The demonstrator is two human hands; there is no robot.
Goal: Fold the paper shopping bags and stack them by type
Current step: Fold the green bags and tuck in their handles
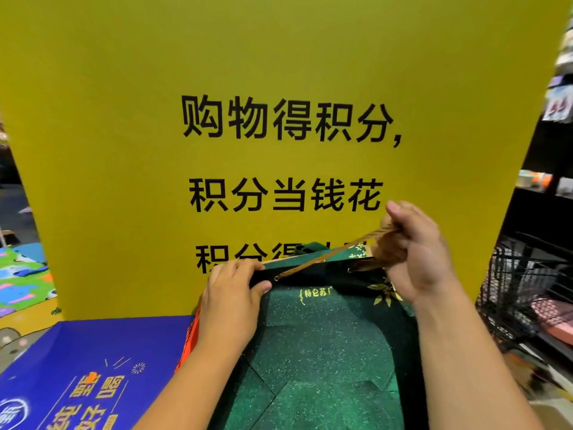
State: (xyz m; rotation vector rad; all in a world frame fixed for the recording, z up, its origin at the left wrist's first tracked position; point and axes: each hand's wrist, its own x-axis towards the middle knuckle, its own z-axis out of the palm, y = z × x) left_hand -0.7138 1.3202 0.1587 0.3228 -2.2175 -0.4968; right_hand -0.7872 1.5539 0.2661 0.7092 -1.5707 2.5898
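Folding in progress: the green bag [325, 352] lies flattened below the yellow sign [217, 150], left hand [235, 293] pinching its top edge, right hand [415, 252] gripping the rope handle [328, 254] (drawn taut); the blue bag [93, 367] beside it appears already flat, stacking outstanding.

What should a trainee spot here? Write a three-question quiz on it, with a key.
1. True or false: the right hand pinches the brown twisted rope handle of the dark green glittery paper shopping bag.
2. The left hand grips that bag's: A) bottom fold, B) top edge, C) rope handle.
3. Fill in: the flat printed cardboard piece left of the bag is ___.
Key: 1 true; 2 B; 3 blue.
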